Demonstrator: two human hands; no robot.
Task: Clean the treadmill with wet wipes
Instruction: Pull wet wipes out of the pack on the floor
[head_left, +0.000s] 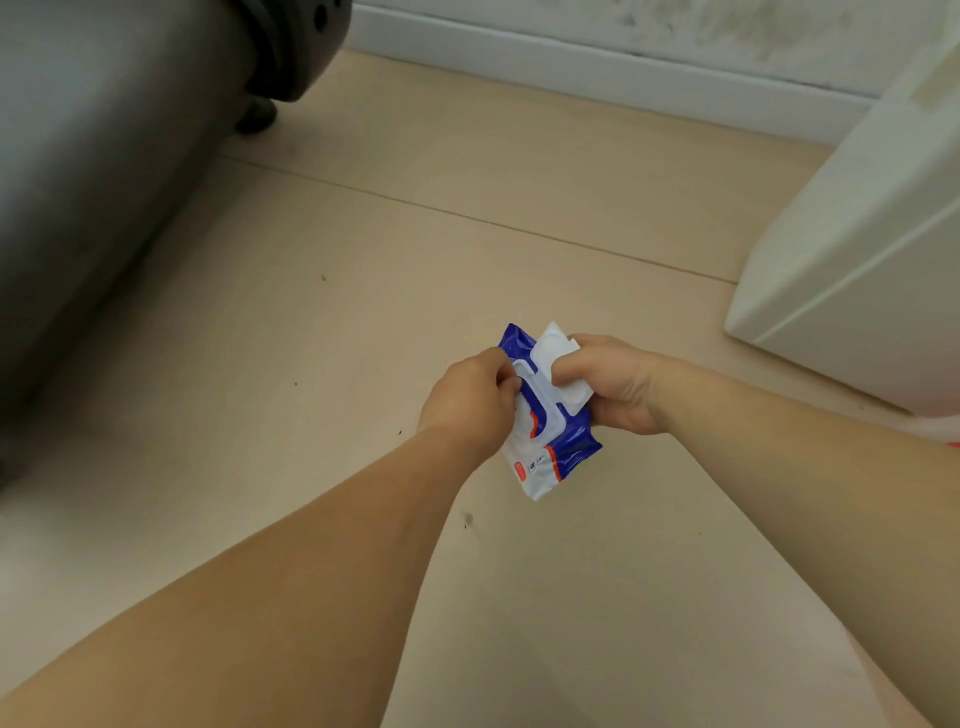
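Observation:
A blue and white pack of wet wipes (556, 457) with an orange stripe is held over the floor in the middle of the view. My right hand (610, 384) grips the pack from the right, its thumb pressing on the white flip lid (558, 358), which stands open. My left hand (470, 402) has its fingers curled at the pack's opening on the left side; what they pinch is hidden. The dark grey treadmill (98, 171) lies blurred along the left edge, well apart from both hands.
Beige floor (363, 291) spreads below, with a few dark specks. A white cabinet-like block (857, 270) stands at the right. A white skirting board (597, 78) and wall run along the back. A dark treadmill foot (254, 117) rests on the floor.

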